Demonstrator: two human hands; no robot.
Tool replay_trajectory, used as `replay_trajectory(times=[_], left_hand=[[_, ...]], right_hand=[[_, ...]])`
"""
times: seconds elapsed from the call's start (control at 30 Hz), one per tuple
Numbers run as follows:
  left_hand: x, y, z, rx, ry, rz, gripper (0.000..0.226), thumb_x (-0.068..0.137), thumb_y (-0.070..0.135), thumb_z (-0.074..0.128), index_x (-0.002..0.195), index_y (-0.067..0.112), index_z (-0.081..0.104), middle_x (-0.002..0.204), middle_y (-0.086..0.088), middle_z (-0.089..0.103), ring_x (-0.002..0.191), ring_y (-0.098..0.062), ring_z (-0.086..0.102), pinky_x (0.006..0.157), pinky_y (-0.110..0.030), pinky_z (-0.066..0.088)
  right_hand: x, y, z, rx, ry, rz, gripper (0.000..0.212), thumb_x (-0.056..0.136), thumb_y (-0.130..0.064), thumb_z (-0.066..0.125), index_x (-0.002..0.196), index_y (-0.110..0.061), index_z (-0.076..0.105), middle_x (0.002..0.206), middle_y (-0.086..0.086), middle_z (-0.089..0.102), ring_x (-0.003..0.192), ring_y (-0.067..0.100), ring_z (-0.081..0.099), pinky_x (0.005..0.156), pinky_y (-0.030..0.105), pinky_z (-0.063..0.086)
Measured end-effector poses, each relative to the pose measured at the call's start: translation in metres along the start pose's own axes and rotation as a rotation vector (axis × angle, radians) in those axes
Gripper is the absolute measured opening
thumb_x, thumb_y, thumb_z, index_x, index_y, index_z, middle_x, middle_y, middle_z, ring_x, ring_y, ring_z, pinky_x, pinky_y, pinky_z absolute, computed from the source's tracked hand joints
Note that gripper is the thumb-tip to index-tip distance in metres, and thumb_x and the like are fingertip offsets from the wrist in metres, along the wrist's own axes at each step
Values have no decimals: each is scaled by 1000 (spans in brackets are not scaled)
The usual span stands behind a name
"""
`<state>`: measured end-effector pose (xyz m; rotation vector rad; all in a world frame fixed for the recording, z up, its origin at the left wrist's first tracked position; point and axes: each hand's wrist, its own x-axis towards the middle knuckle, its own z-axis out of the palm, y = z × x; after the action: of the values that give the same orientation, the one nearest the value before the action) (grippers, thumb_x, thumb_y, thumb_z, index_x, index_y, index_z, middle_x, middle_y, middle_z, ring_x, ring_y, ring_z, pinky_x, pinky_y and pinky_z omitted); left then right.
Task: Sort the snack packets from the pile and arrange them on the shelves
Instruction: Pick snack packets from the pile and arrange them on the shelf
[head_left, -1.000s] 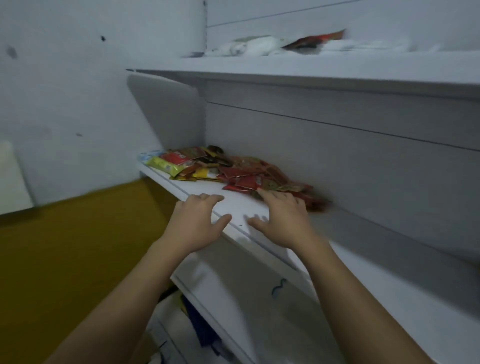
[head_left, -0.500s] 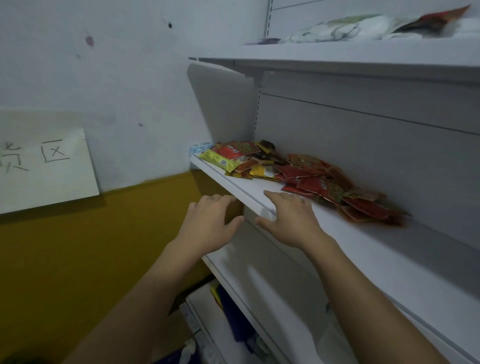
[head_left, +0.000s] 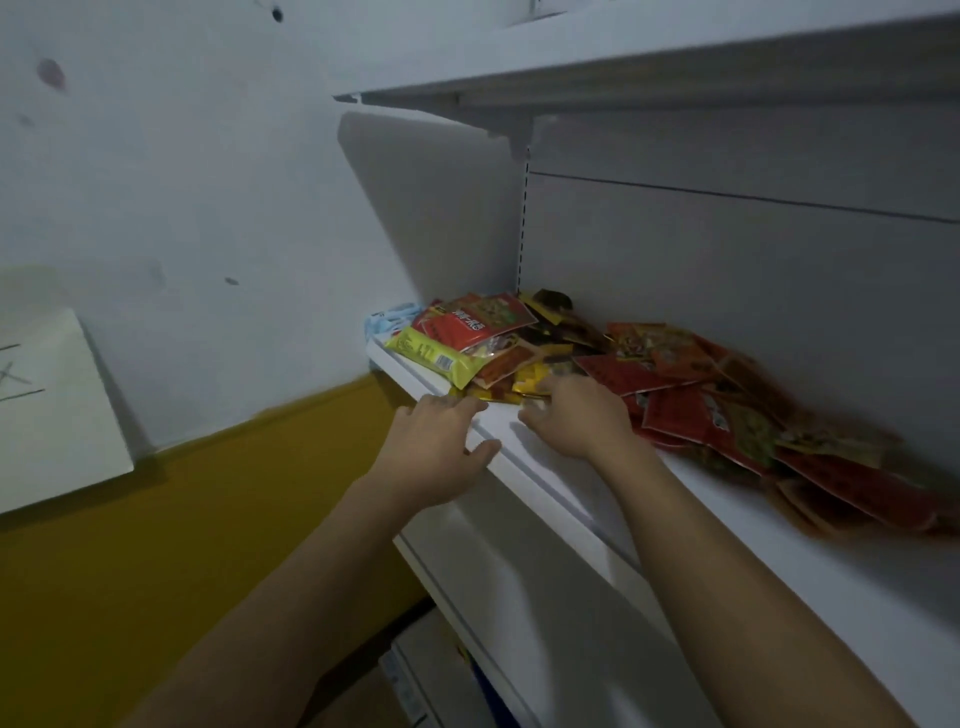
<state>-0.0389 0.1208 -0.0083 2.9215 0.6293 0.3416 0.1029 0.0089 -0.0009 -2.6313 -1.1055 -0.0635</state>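
Observation:
A pile of snack packets (head_left: 670, 379) lies along the white middle shelf (head_left: 571, 499), mostly red ones, with a yellow-green packet (head_left: 431, 356) and a red packet (head_left: 475, 322) on top at the left end. My left hand (head_left: 436, 441) rests over the shelf's front edge with its fingers relaxed and holds nothing. On the shelf, my right hand (head_left: 576, 413) lies flat, and its fingertips touch a small yellow packet (head_left: 535, 376) at the front of the pile.
An upper shelf (head_left: 649, 67) overhangs the pile closely. A lower shelf (head_left: 519, 623) sits beneath, with boxes near the floor. The white and mustard wall (head_left: 208, 467) is at the left, with a paper sign (head_left: 47, 410) on it.
Both hands have slid left along the shelf edge toward the pile's left end. My right hand now reaches the yellow packet. The view has closed in on the pile.

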Motion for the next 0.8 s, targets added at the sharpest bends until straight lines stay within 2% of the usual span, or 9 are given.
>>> replay_trajectory(times=[0.07, 0.13, 0.2, 0.3, 0.43, 0.53, 0.6, 0.7, 0.8], left_hand=[[28, 0, 3, 5, 7, 15, 52, 96, 55, 45, 138, 25, 47, 137, -2, 54, 126, -24, 45, 102, -42, 39], [50, 0, 9, 0, 11, 38, 50, 97, 54, 45, 138, 24, 47, 136, -2, 54, 125, -24, 46, 102, -42, 39], [65, -3, 17, -26, 33, 72, 49, 97, 51, 47, 138, 26, 48, 137, 0, 54, 125, -23, 46, 102, -40, 37], [83, -11, 25, -59, 83, 124, 44, 96, 49, 51, 135, 30, 52, 132, 4, 58, 120, -21, 48, 97, -36, 35], [110, -21, 25, -76, 92, 140, 40, 98, 51, 45, 130, 30, 55, 127, 5, 59, 117, -20, 49, 97, -37, 36], [125, -24, 27, -76, 67, 169, 41, 99, 51, 43, 133, 29, 52, 129, 4, 56, 120, -20, 46, 103, -38, 33], [133, -25, 31, -70, 59, 201, 42, 98, 50, 43, 133, 28, 52, 131, 3, 56, 121, -21, 46, 104, -38, 31], [144, -30, 38, -54, 75, 271, 50, 93, 55, 36, 126, 24, 59, 122, 1, 64, 111, -22, 55, 95, -35, 36], [158, -36, 36, -40, 69, 316, 50, 91, 55, 28, 118, 28, 60, 108, 5, 67, 100, -18, 59, 88, -34, 37]], right_hand=[[29, 3, -2, 19, 43, -4, 38, 93, -44, 56, 123, -21, 61, 116, 4, 64, 103, 25, 60, 70, 30, 40], [55, 5, 1, 22, 57, 4, 37, 92, -43, 55, 124, -25, 60, 112, 5, 66, 99, 25, 61, 69, 29, 40], [76, 4, 10, -6, 44, 38, 39, 90, -49, 56, 120, -25, 61, 112, 5, 66, 101, 25, 60, 74, 31, 45], [96, 1, 25, -39, 2, 124, 55, 87, -63, 54, 113, -16, 64, 116, 9, 65, 107, 28, 59, 81, 33, 44], [109, -2, 35, -61, -7, 189, 69, 80, -65, 59, 129, -16, 54, 128, 10, 58, 118, 31, 55, 90, 35, 46], [109, -1, 37, -67, 28, 199, 59, 80, -50, 64, 125, -14, 54, 122, 9, 61, 109, 29, 61, 84, 32, 51], [106, 0, 35, -86, 12, 190, 47, 80, -43, 66, 117, -14, 59, 115, 9, 63, 101, 27, 63, 74, 28, 48], [104, -2, 27, -125, 9, 149, 24, 86, -38, 60, 95, -17, 64, 104, 6, 68, 92, 24, 65, 66, 24, 42], [109, -9, 17, -131, -27, 136, 21, 91, -34, 55, 93, -15, 65, 101, 5, 68, 89, 23, 63, 66, 23, 39]])
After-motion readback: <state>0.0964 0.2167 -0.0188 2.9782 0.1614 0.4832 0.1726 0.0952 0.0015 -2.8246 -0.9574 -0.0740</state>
